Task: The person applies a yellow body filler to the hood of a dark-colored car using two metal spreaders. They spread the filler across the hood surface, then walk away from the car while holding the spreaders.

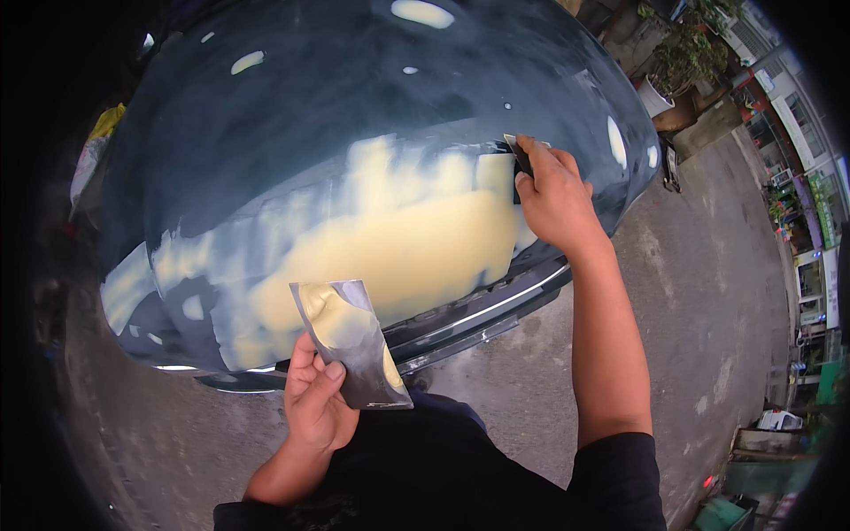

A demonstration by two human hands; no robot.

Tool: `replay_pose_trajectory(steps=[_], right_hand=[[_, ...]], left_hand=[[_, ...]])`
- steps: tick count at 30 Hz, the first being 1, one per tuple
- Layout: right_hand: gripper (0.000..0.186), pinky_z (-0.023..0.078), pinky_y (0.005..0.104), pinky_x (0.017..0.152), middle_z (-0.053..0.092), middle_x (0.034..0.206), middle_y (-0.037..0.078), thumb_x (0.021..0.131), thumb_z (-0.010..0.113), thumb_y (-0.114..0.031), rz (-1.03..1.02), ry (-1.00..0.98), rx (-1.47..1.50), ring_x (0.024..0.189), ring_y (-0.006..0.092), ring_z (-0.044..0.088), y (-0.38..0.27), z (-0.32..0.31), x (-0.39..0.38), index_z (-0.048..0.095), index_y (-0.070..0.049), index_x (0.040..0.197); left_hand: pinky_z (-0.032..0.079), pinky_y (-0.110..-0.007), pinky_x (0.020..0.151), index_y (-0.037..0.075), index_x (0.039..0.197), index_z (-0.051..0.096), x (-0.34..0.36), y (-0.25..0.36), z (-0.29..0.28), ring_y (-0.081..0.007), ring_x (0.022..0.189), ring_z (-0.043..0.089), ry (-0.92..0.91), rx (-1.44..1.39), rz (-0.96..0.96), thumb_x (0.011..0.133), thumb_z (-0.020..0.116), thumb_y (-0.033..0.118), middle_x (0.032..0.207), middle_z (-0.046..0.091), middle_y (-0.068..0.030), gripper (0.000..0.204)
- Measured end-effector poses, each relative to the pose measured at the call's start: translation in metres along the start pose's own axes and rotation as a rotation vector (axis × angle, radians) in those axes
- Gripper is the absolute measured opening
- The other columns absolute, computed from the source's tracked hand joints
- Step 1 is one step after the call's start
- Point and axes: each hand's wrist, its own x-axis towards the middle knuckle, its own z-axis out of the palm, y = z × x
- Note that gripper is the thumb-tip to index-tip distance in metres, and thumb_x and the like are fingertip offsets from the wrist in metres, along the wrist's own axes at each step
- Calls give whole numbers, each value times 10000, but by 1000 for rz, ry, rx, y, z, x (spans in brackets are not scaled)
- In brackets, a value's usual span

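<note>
A broad, curved dark car panel (301,106) fills the upper part of the head view. Across its near side spreads a cream-yellow layer of body filler (407,243), thick in the middle and thin and streaky toward the left and far edges. My right hand (558,195) pinches a thin, dark putty spreader (519,156) at the right end of the filler, against the panel. The hand partly hides the spreader. My left hand (317,403) grips a flat grey mixing plate (361,365) by its left edge, in front of the panel. A lump of yellow filler sits on the plate.
Below the filler runs a dark trim with a bright strip (496,307). Grey pavement (699,301) surrounds the car. A potted plant (657,97) stands beyond the right side, and a yellow and white bag (96,155) is at the far left.
</note>
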Motion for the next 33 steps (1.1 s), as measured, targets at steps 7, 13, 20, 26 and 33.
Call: replay_pose_trajectory(steps=[7, 13, 20, 26, 33], right_hand=[[452, 386, 543, 937, 587, 1264, 138, 864, 502, -106, -38, -153, -37, 1248, 310, 480, -44, 0, -4, 505, -76, 1315], [476, 415, 490, 877, 584, 1274, 109, 829, 528, -58, -186, -70, -3, 1209, 287, 503, -40, 12, -57, 511, -56, 1305], [542, 388, 479, 907, 543, 1338, 97, 814, 583, -44, -244, -36, -27, 1228, 321, 473, -31, 35, -109, 470, -33, 1343], [561, 372, 453, 887, 546, 1349, 87, 754, 649, -26, -269, 73, -20, 1223, 295, 482, -18, 72, -151, 522, -35, 1301], [465, 370, 524, 856, 568, 1322, 66, 795, 616, -58, -282, 187, 22, 1177, 280, 513, 0, 118, -190, 585, -65, 1259]], left_hand=[[415, -388, 1058, 18, 1375, 384, 0, 2, -9, -233, 1219, 537, 62, 14, 10, 876, 525, -32, 1298, 556, -131, 520], [423, -389, 1051, 14, 1376, 379, 3, 0, -14, -235, 1217, 539, 53, 4, -6, 879, 514, -36, 1299, 556, -136, 517], [425, -387, 1051, 15, 1383, 374, 4, -4, -13, -233, 1219, 540, 32, 42, -22, 884, 490, -49, 1309, 552, -139, 517], [428, -387, 1051, 20, 1386, 375, 3, -5, -17, -234, 1220, 540, 50, 87, -22, 888, 483, -50, 1318, 545, -142, 514], [400, -388, 1060, -1, 1381, 362, -2, -8, -13, -237, 1231, 524, 65, 122, -31, 901, 481, -43, 1319, 546, -159, 496]])
